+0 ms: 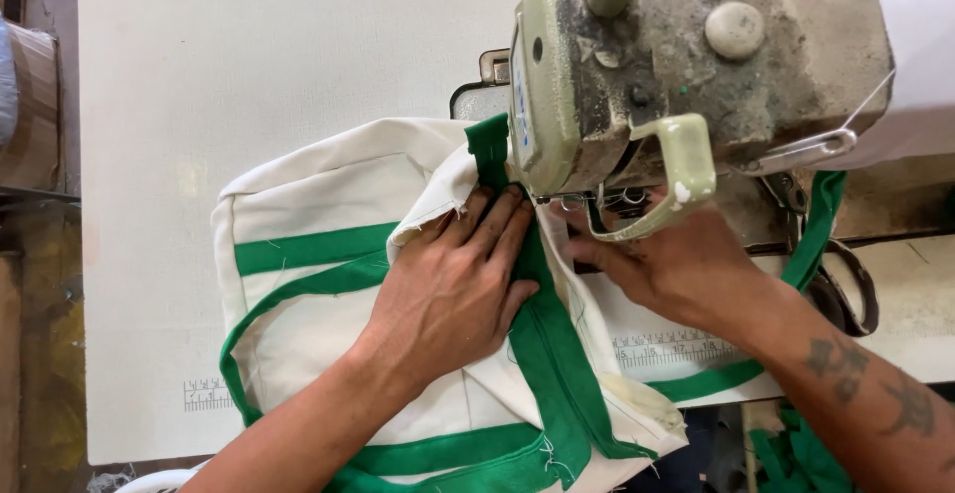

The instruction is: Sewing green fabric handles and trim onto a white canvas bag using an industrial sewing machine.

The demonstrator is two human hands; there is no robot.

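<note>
A cream fabric bag point(308, 195) with green strap trim point(308, 247) lies on the white sewing table under a worn, pale green sewing machine head point(696, 55). My left hand point(453, 289) lies flat on the cloth, fingers together, pressing the cream fabric and the green binding strip point(552, 354) just before the presser foot. My right hand point(667, 259) rests on the right side of the seam below the machine head, fingertips at the green strip near the needle area, which the machine mostly hides.
The white table top point(249, 55) has a printed ruler strip point(204, 394) near its front edge. A loose green strap point(821, 214) hangs at the right beside a dark loop. Cardboard boxes point(30, 105) stand at the far left, off the table.
</note>
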